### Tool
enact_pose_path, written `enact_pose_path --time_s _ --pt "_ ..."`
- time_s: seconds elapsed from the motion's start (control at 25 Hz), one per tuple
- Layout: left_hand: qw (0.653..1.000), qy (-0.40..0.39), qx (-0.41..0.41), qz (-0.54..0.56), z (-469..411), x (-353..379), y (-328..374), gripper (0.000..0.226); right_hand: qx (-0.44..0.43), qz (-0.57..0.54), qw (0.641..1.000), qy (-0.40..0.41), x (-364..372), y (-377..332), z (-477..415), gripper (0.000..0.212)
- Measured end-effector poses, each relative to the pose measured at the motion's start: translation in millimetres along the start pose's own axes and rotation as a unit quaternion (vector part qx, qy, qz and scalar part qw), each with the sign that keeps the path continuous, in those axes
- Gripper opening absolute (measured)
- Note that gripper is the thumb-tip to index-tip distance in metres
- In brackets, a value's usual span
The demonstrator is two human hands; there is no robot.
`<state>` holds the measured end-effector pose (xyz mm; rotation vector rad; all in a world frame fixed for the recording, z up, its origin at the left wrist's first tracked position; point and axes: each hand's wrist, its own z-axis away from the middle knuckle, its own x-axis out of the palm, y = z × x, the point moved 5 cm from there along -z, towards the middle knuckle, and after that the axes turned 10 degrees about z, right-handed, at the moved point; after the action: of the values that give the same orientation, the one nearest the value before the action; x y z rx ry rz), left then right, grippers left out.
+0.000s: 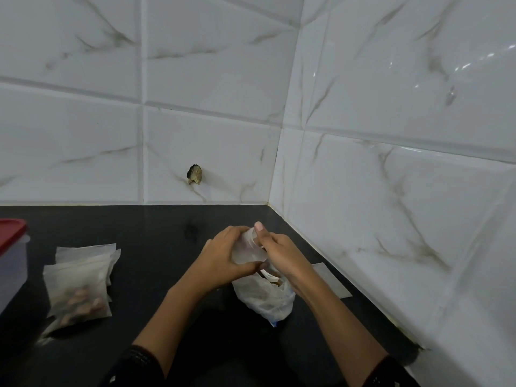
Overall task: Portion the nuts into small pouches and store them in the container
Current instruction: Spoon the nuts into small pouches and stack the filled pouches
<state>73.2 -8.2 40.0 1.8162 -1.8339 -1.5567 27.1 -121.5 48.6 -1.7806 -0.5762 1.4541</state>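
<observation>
Both of my hands are gripping one small pouch (247, 247). My left hand (220, 255) is curling its fingers (237, 231) over the pouch's far edge while the thumb is pressing along its near edge. My right hand (282, 252) is pinching the right side, with one fingertip sticking up above the rim. The pouch is looking thin and cloudy between my fingers, and I cannot tell whether anything is in it yet.

I am judging that I am working its mouth open, getting it ready for a portion. The next move is calling for one hand to keep that mouth spread while the other lets go and dips down for nuts, without letting the flimsy sides fall shut.

Just below my hands, touching my right wrist, the big bag (259, 298) is sitting open on the dark counter (167, 236), with pale pieces showing at its mouth. To the right of it, a flat pouch (332, 277) is lying near the wall (363, 191).

Well to the left, several filled pouches (81, 286) are lying in a loose stack, brown nuts (81, 300) showing through the nearest one. Farther left, at the picture's edge, the container (11, 272) is standing with its red lid (11, 233) on, so storing is not yet begun.
</observation>
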Motion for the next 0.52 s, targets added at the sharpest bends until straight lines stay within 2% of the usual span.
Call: enact_pose_path --time_s 0.08,0.16,0.24,0.4,0.52 --pt "0.998 -0.004 0.002 0.056 0.4 -3.3 -1.8 0.074 -0.003 0.05 0.999 0.023 -2.7 -0.1 0.1 0.056" --pt "0.998 -0.01 0.003 0.063 -0.4 -5.4 -4.0 0.068 -0.018 0.084 0.996 0.035 -2.1 1.2 -0.9 0.049" --pt "0.998 -0.012 0.003 0.056 -1.5 -4.7 -7.6 0.056 -0.03 0.036 0.999 0.022 -0.3 0.6 -0.5 0.043" --pt "0.996 -0.024 0.024 0.08 -0.8 1.6 -8.4 0.041 -0.059 -0.082 0.992 -0.07 5.6 -6.8 5.6 0.021" --pt "0.997 -0.032 0.014 0.062 -0.1 2.8 -7.9 0.041 -0.035 -0.148 0.987 -0.05 4.2 -4.0 4.1 0.021"
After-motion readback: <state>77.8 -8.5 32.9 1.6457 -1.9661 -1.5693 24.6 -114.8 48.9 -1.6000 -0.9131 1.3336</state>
